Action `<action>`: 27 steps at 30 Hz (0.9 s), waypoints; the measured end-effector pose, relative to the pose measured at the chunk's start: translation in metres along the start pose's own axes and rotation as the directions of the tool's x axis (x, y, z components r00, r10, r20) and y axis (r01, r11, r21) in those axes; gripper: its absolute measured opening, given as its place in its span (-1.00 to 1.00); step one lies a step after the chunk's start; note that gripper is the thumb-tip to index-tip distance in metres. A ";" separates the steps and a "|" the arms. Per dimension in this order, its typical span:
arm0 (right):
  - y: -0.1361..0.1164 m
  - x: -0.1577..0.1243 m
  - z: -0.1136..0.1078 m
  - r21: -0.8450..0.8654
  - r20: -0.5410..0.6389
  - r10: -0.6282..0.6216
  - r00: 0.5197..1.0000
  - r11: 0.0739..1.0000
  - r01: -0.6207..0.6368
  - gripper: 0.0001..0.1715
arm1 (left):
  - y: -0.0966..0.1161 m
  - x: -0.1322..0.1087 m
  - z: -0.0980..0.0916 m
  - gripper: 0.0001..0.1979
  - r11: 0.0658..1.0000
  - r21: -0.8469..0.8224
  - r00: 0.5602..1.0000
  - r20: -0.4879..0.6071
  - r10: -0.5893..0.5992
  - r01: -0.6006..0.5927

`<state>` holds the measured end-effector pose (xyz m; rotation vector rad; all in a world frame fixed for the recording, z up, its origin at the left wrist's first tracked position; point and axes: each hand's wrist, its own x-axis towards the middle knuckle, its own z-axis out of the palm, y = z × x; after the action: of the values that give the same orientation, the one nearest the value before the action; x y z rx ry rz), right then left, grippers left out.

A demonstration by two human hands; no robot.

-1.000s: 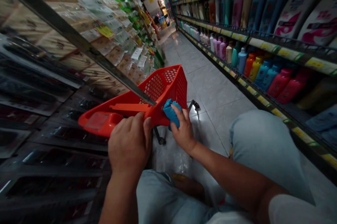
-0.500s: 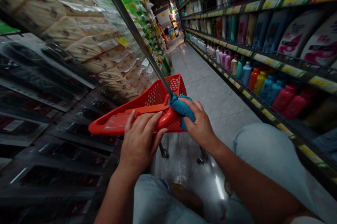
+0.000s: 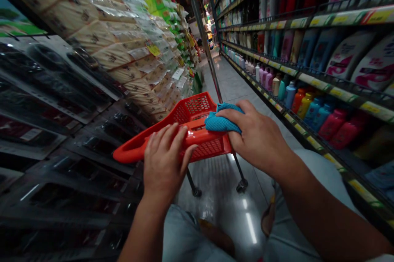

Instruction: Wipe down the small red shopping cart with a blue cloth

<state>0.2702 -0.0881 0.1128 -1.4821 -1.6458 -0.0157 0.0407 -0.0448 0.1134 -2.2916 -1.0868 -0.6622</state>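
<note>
A red plastic shopping cart stands in front of me, with a perforated basket and dark wheeled legs. My left hand rests over its handle near the middle, fingers curled across the red bar and thumb apart. A bunched blue cloth is gripped in my right hand. That hand presses the cloth against the right part of the handle, close to the metal pole that rises from the cart. The cloth covers part of the bar beneath it.
Shelves along the right hold rows of coloured bottles above price strips. Stacked packages and dark boxed goods line the left side. A tiled aisle floor runs ahead, and my knees are below the cart.
My right hand and the cloth have come off the pole's base onto the handle's right part. The cart appears slightly farther right, its pole more upright in view. My left hand stays on the handle.
</note>
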 end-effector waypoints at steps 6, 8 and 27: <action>-0.034 -0.002 0.007 -0.115 0.080 -0.149 0.986 0.981 0.157 -0.71 | -0.009 -0.014 0.004 -0.46 0.996 0.051 0.997 -0.047 -0.068 0.070; -0.033 -0.002 0.005 -0.131 0.100 -0.166 0.981 0.975 0.178 -0.66 | -0.010 -0.017 0.000 -0.48 0.999 0.047 0.998 -0.050 -0.024 0.026; -0.019 0.032 -0.009 -0.420 0.066 0.004 0.998 0.907 0.025 -0.73 | -0.021 -0.036 -0.025 -0.49 0.993 0.114 0.999 -0.030 -0.020 0.023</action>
<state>0.2640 -0.0731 0.1470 -1.8104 -1.7788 -0.3529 -0.0015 -0.0682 0.1147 -2.1696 -1.1089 -0.6225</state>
